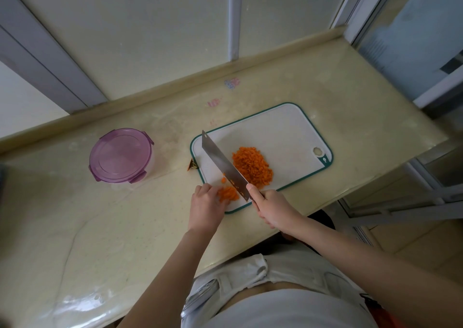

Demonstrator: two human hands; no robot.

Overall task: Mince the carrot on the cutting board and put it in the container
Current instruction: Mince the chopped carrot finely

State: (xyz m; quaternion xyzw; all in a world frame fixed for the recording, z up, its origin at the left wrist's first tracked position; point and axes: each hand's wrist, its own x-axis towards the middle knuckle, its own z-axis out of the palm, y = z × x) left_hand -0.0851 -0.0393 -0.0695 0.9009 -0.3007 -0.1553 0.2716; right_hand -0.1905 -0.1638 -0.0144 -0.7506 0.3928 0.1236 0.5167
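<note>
Here the right grip (pixel 273 208) wraps the handle of a cleaver (pixel 221 163), whose blade slants away from it across the cutting board (pixel 283 132). Just left of it, the left grip (pixel 206 202) holds a small carrot heap (pixel 228 194) under bent fingers. Right of the blade lies the minced carrot pile (pixel 253 166). Well left of both, on the desk (pixel 75 227), stands the lidded container (pixel 121 154); a carrot end (pixel 192 165) lies between.

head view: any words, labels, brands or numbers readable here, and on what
None can be read.
Coloured marks on the counter near the wall: too blurred to read.
Small pale mark on the cutting board by its hanging hole: too small to read.
On the cleaver and purple lid: no lettering shows.
</note>
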